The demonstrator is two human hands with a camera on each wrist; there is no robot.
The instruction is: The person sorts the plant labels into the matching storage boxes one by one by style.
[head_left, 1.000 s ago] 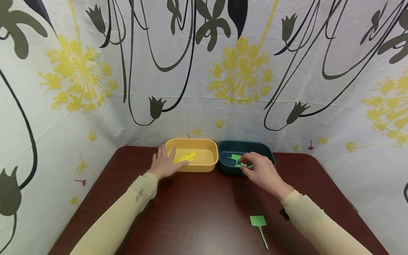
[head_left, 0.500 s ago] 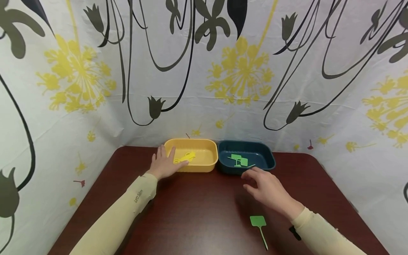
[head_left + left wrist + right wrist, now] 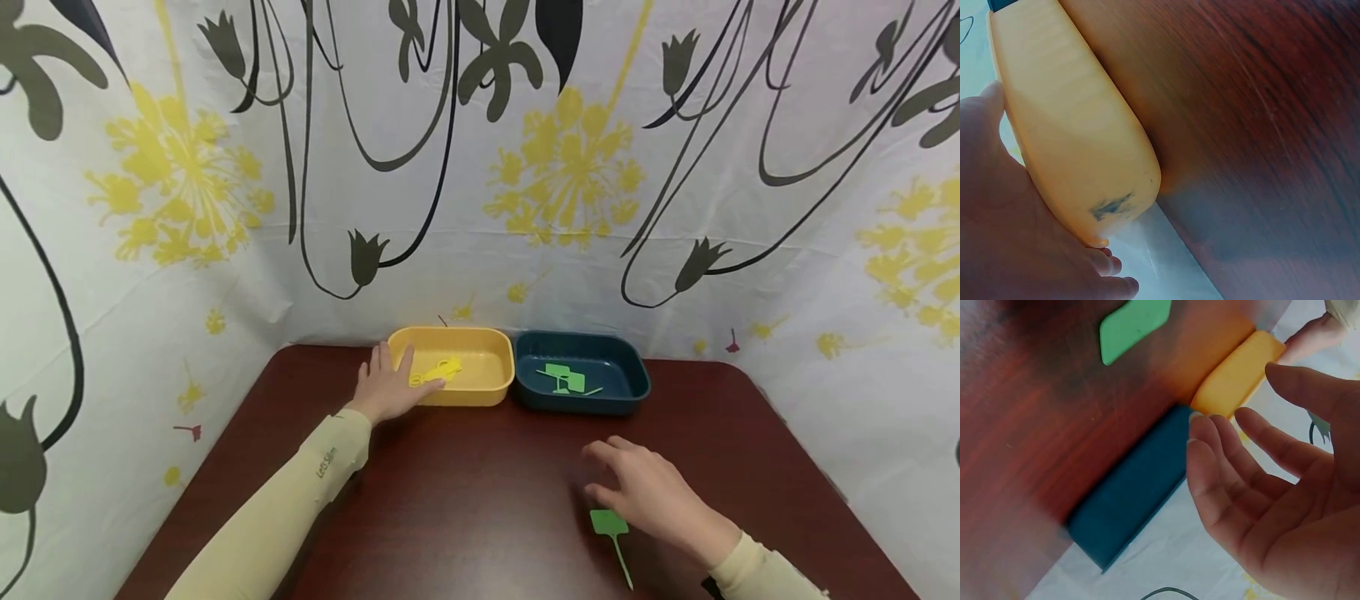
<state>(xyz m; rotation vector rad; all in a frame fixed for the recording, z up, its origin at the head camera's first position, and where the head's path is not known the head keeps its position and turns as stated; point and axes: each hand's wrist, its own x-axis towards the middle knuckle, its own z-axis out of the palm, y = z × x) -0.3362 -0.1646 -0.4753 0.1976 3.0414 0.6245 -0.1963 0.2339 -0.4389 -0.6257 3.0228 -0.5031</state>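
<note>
My left hand (image 3: 387, 388) rests with spread, straight fingers on the left end of a yellow tray (image 3: 487, 397); the left wrist view shows the palm against the rim. Several thin yellow pieces (image 3: 442, 369) lie in that tray, partly behind the thumb. Beside it stands a dark blue tray (image 3: 622, 398) holding several flat green pieces (image 3: 566, 377), some with thin stems. My right hand (image 3: 652, 492), fingers loosely bent and holding nothing, hovers over the table just above a green piece shaped like a small fly swatter (image 3: 610, 523). This piece lies flat, its stem toward me.
Both trays stand side by side at the far edge of a dark reddish wooden table (image 3: 465, 500). Behind and at both sides hangs a white cloth (image 3: 450, 200) with flower prints.
My right hand has moved from over the blue tray back toward me, down to the green swatter-shaped piece on the table. The left hand has stayed on the yellow tray.
</note>
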